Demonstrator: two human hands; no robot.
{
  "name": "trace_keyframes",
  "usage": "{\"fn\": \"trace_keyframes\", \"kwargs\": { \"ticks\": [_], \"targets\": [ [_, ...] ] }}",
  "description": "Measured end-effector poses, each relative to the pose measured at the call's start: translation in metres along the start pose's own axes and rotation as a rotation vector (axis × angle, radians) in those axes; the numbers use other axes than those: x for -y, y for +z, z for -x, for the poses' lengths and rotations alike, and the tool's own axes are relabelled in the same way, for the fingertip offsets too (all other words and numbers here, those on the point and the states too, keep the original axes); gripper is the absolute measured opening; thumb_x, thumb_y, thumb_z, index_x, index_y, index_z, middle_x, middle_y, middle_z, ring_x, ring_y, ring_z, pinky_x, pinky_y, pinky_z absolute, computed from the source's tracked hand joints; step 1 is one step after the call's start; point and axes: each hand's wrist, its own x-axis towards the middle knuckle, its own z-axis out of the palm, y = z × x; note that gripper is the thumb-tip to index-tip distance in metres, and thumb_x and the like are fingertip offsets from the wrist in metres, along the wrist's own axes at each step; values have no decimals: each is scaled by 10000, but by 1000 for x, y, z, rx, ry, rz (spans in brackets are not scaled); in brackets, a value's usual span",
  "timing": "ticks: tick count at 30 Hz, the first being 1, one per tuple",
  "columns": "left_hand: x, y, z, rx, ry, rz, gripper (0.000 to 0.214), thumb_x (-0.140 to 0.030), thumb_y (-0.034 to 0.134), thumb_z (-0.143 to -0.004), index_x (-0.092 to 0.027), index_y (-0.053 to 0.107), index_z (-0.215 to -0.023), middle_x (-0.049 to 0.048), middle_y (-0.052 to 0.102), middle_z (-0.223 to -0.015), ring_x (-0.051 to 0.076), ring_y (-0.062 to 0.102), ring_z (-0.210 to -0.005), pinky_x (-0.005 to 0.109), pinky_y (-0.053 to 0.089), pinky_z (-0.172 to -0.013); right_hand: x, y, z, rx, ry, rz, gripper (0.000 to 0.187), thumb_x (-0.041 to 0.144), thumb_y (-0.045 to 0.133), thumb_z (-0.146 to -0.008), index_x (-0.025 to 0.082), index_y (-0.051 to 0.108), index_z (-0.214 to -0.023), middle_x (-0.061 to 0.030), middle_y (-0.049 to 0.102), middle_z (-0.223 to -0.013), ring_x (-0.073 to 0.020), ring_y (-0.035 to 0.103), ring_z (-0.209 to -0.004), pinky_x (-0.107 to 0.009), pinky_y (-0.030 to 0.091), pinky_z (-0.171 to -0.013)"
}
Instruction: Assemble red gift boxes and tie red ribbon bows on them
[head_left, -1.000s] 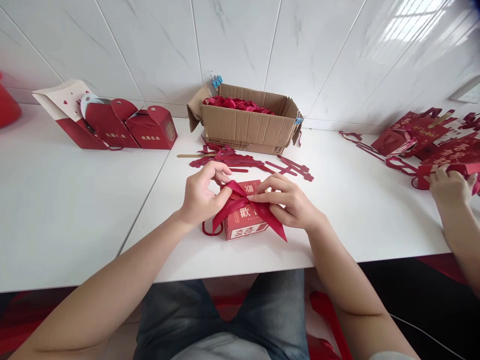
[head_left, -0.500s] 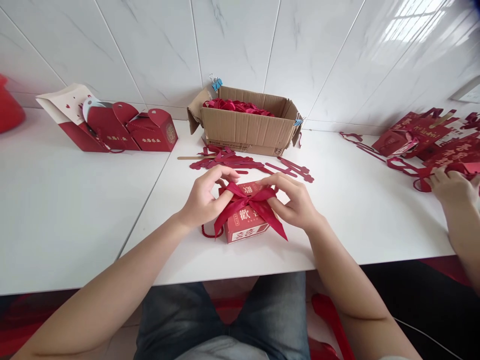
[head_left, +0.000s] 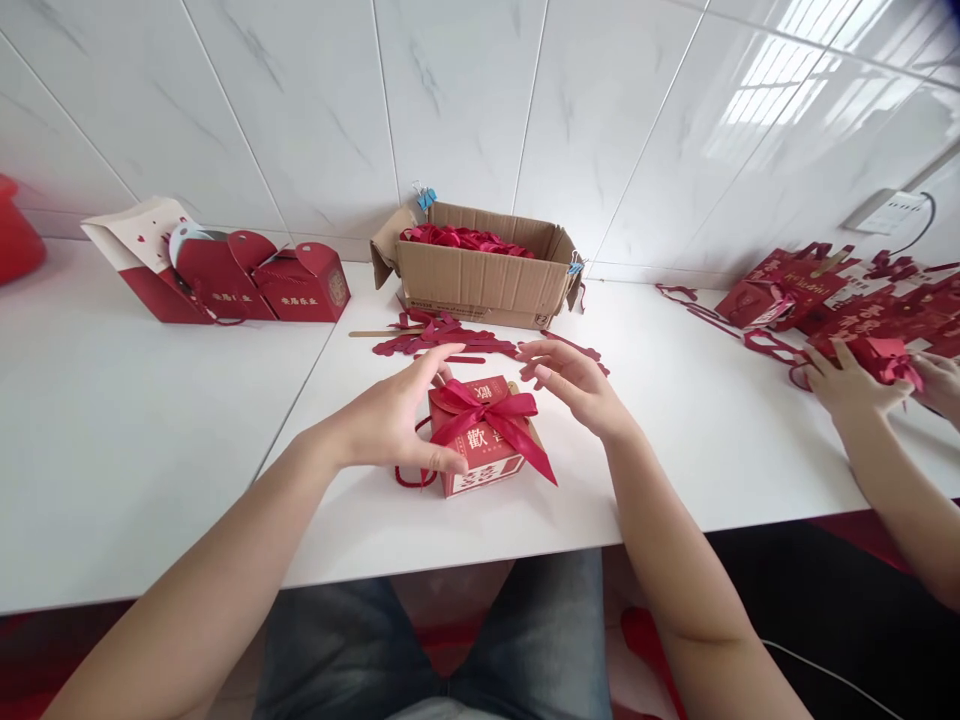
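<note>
A red gift box [head_left: 486, 478] with pale Chinese characters stands on the white table in front of me. A red ribbon bow [head_left: 491, 412] is tied across its top, one tail hanging over the front right. My left hand [head_left: 390, 415] spreads around the box's left side, thumb by the front edge and fingers behind; whether it touches is hard to tell. Off the box's right rear corner, my right hand [head_left: 577, 390] hovers with loosely bent, parted fingers and nothing in them. A red cord handle [head_left: 414, 484] loops out at the box's left.
Behind lie red strips [head_left: 450, 338] and a cardboard box [head_left: 487, 280] of red ribbon. Folded red boxes [head_left: 262, 285] stand at the left rear. On the right, another person's hands [head_left: 851, 385] handle a small red box beside several red gift bags [head_left: 810, 290].
Both my hands have let go of the bow's loops. The left has opened around the box's side; the right has lifted away. The view has shifted slightly.
</note>
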Motion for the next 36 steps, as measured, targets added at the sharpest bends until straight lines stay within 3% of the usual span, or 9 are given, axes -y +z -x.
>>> {"fn": "trace_keyframes", "kwargs": {
  "ticks": [7,12,14,17,24,29,31,34,36],
  "targets": [
    [-15,0,3,-3,1,-19,1180,-477,809,-606,-269,116,-1538,91,709,-1024,258,704,-809,318,537,-646,-7,7,-6,-155,105,-7,384,507,501,-907,200,628,-1099,-83,661,-1066,-155,652,-875,-301,535,-745],
    [-2,18,-6,-283,59,-35,1232,-360,806,-612,-281,-3,-1539,134,577,-1290,270,655,-1047,365,556,-816,-14,11,-9,-269,138,-52,326,433,468,-899,201,634,-1057,-83,671,-1079,-182,643,-928,-335,545,-763],
    [6,27,-10,-402,101,-48,1231,-337,805,-610,-268,-2,-1537,143,543,-1322,290,611,-1136,394,548,-875,-19,13,-10,-225,139,-57,293,307,455,-848,205,625,-1064,-82,667,-1109,-203,639,-970,-382,539,-811],
    [15,39,-15,-556,119,-35,1235,-316,814,-596,-240,11,-1532,158,532,-1313,300,588,-1167,405,549,-891,-29,18,-11,-127,87,-51,422,189,446,-733,220,586,-1130,-82,633,-1214,-239,600,-1117,-454,498,-930],
    [25,54,-22,-755,100,-1,1201,-275,807,-600,-229,33,-1517,168,510,-1295,300,544,-1207,470,503,-975,-42,36,-6,-50,-6,263,726,217,641,-705,246,375,-1380,-133,435,-1460,-305,429,-1319,-560,359,-1064],
    [24,61,-20,-726,56,131,1199,-287,805,-635,-239,-2,-1521,185,474,-1362,299,511,-1268,470,479,-1020,-55,55,-10,-153,-41,235,848,359,793,-643,242,386,-1378,-152,392,-1480,-319,384,-1355,-522,390,-1051],
    [26,62,-18,-644,97,195,1200,-291,790,-659,-241,-38,-1526,222,381,-1462,328,425,-1356,496,438,-1059,-62,63,-12,-250,-13,185,899,377,823,-609,257,378,-1381,-150,363,-1495,-318,355,-1375,-498,422,-1026],
    [38,61,-17,-549,202,365,1123,-272,728,-711,-283,-39,-1532,212,232,-1561,341,330,-1417,521,387,-1096,-67,68,-13,-335,65,81,1006,408,857,-561,280,323,-1404,-147,413,-1449,-305,414,-1329,-465,475,-970],
    [50,59,-19,-522,258,536,1057,-255,693,-731,-323,6,-1532,163,265,-1560,323,364,-1399,514,370,-1112,-68,67,-13,-330,119,23,1020,434,865,-544,306,322,-1398,-128,439,-1422,-300,444,-1303,-461,493,-950]
  ]
}}
